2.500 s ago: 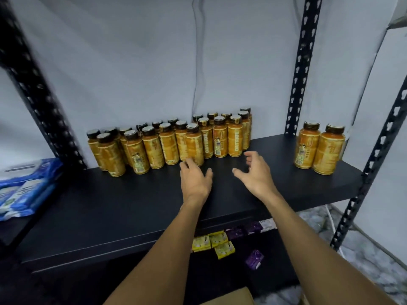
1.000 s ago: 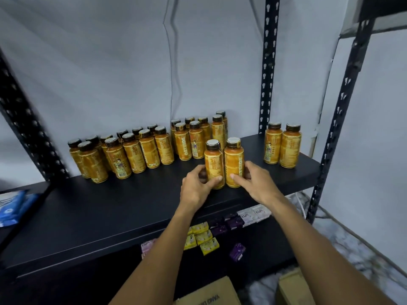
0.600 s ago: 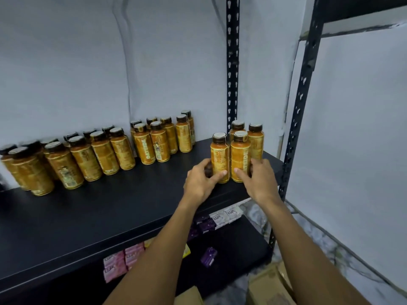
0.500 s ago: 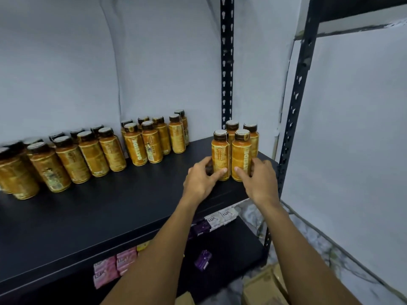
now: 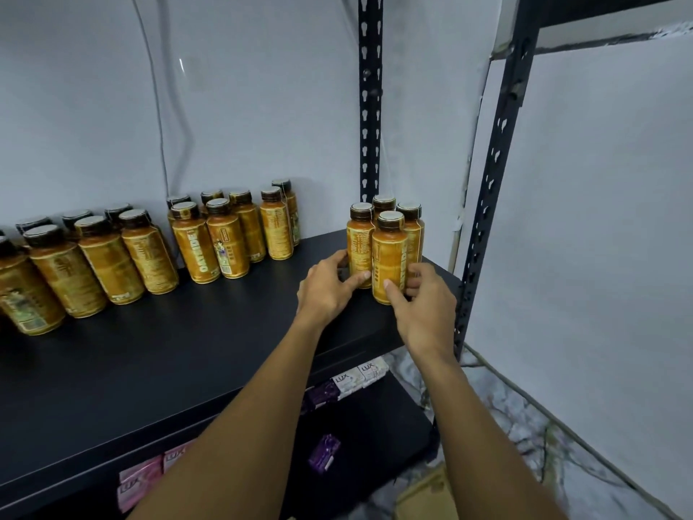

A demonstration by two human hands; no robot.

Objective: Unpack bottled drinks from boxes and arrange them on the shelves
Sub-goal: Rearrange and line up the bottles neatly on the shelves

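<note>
Two amber plastic drink bottles with dark caps, pulled out of the long row a moment ago, have been slid along the black shelf board [image 5: 187, 369] to its right end and now stand hard against the pair already parked there, forming a tight block of four. The left hand [image 5: 326, 287] curls round the left front bottle [image 5: 359, 245], thumb and fingertips pinching it low on the label; the right hand [image 5: 423, 302] likewise clasps the right front bottle [image 5: 388, 257], thumb on its face, fingers wrapped behind. Both bottles stand upright on the shelf near its front edge, just beside the black slotted steel upright [image 5: 487, 204]. The main row of matching bottles [image 5: 210, 242] remains well apart to the left. The step in hand appears to be squaring up a new group. Next, seemingly, both hands must let go without tipping the bottles and fetch more. Boxed soap bars [image 5: 356, 377] lie on the shelf below.
</note>
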